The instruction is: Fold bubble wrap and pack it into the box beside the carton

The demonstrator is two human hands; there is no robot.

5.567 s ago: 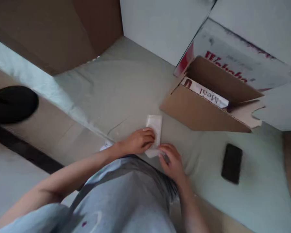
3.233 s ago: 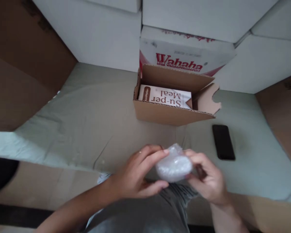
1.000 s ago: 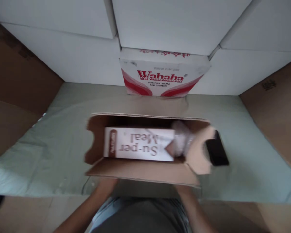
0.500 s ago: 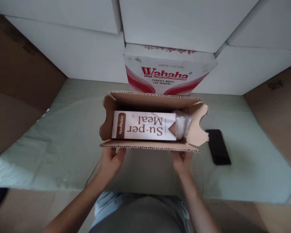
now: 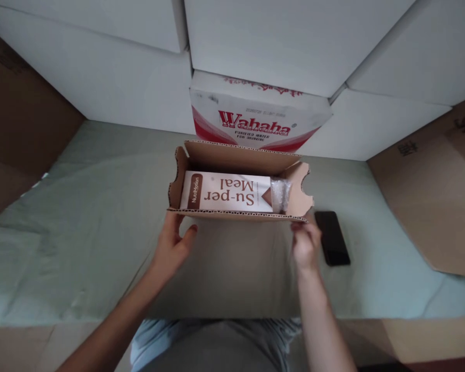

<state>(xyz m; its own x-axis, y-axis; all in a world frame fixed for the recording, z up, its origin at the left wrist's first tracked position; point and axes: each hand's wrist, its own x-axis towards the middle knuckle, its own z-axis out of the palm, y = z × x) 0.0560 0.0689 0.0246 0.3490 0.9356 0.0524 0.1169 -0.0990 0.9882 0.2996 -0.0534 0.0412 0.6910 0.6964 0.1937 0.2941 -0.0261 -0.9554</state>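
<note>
An open cardboard box (image 5: 238, 216) stands on the green cloth with its flaps up. Inside lies a white carton (image 5: 232, 192) with brown "Su-per Meal" lettering, upside down from where I look. Bubble wrap (image 5: 281, 194) fills the right end beside it. My left hand (image 5: 174, 245) is at the box's near left corner, thumb spread away and fingertips partly hidden by the cardboard. At the near right corner, my right hand (image 5: 306, 243) has its fingers curled against the edge of the flap.
A black phone (image 5: 332, 238) lies on the green cloth (image 5: 232, 268), right of my right hand. Behind the box stands a white and red Wahaha water carton (image 5: 256, 119) against white panels (image 5: 263, 41). Large brown cardboard boxes (image 5: 430, 206) flank both sides.
My right hand has shifted outward to the box's near right corner, and my left thumb has come away from the cardboard. The view has shifted a little; the box sits slightly higher in it.
</note>
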